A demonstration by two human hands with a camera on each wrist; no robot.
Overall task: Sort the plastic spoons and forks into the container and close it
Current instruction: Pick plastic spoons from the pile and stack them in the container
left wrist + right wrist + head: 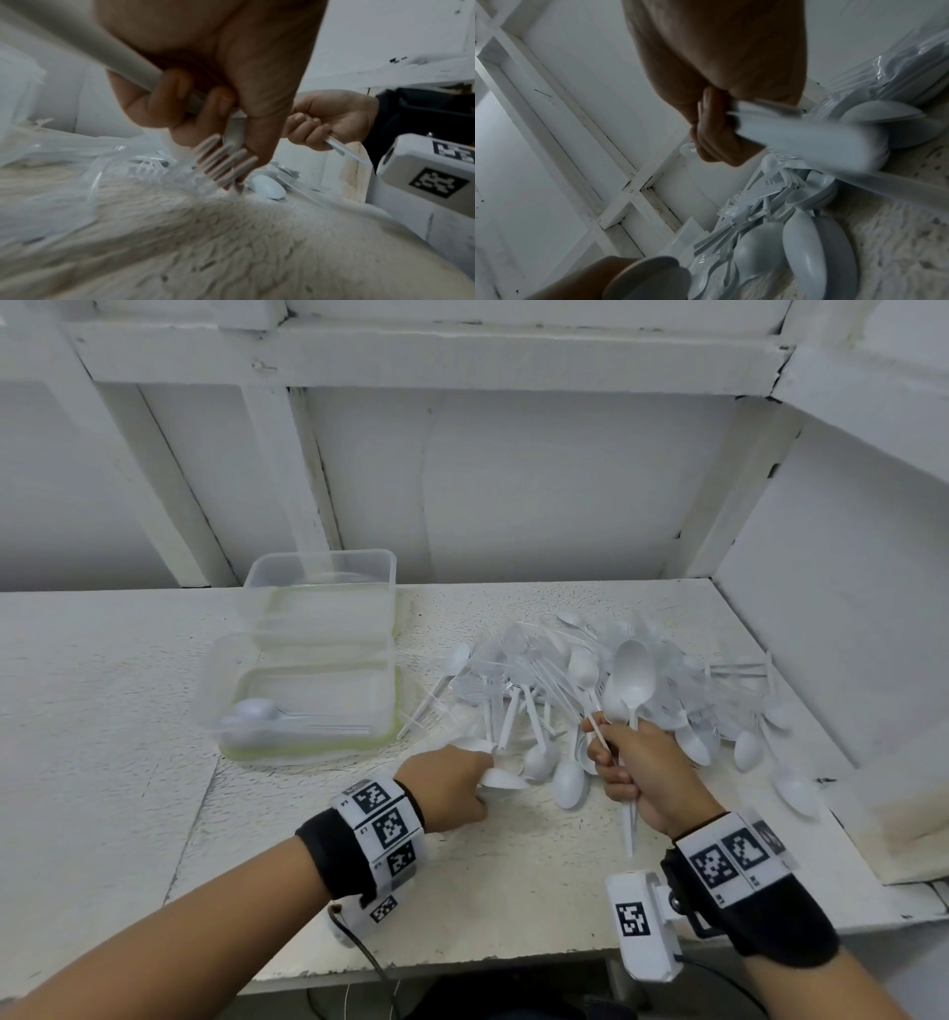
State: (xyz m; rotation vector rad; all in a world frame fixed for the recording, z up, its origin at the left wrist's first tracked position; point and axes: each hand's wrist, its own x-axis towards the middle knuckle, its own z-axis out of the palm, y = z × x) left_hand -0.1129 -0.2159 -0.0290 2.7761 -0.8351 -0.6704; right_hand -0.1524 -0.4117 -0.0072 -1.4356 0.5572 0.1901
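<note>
A loose pile of white and clear plastic spoons and forks (554, 675) lies on the table right of a clear container (318, 588). A spoon (254, 711) and some forks (334, 726) lie in the container's near part. My left hand (452, 788) is at the pile's near edge, gripping cutlery: a white spoon bowl (500, 780) sticks out, and fork tines (226, 162) show below the fingers (169, 95). My right hand (631, 773) grips spoons (634, 680) upright by their handles (808, 142), above the pile (770, 203).
The white table (488, 891) ends in a front edge near my wrists. A framed white wall (462, 480) stands behind it and a side panel (847, 634) closes the right. Stray spoons (796, 791) lie at the far right. Cables (380, 973) hang below the front edge.
</note>
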